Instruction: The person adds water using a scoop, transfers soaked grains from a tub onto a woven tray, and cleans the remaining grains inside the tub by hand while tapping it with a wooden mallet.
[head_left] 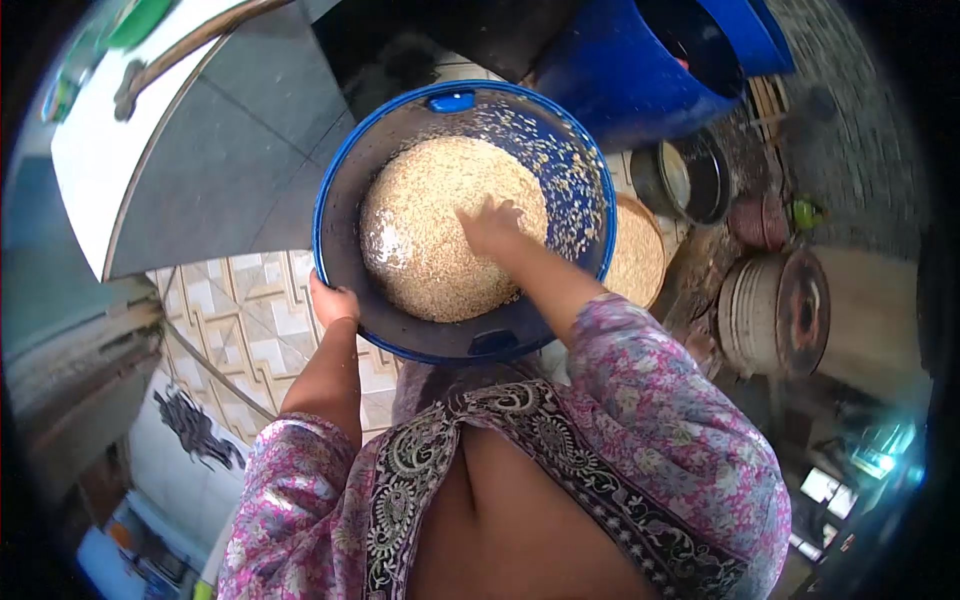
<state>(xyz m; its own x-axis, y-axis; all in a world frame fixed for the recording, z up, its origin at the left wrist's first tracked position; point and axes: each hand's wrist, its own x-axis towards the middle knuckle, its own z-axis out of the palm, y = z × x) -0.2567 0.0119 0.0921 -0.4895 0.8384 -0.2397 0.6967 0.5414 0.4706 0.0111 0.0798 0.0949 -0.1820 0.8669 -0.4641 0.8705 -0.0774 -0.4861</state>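
A round blue tub (pixel 340 275) with a dark inside holds a large heap of pale, wet-looking grains (pixel 430 250). Loose grains also cling to the tub's right inner wall. My left hand (pixel 333 302) is closed around the rim at the lower left. Over the middle of the heap, my right hand (pixel 490 228) touches the grains with its fingers apart. I see nothing gripped in it, though its palm side is hidden.
To the right lies a round tray of similar grains (pixel 635 250), partly behind the tub. A big blue barrel (pixel 620 70) stands at the upper right, near a dark basin (pixel 710 175). Patterned floor tiles (pixel 260 320) show at left, below a grey tiled slab (pixel 240 140).
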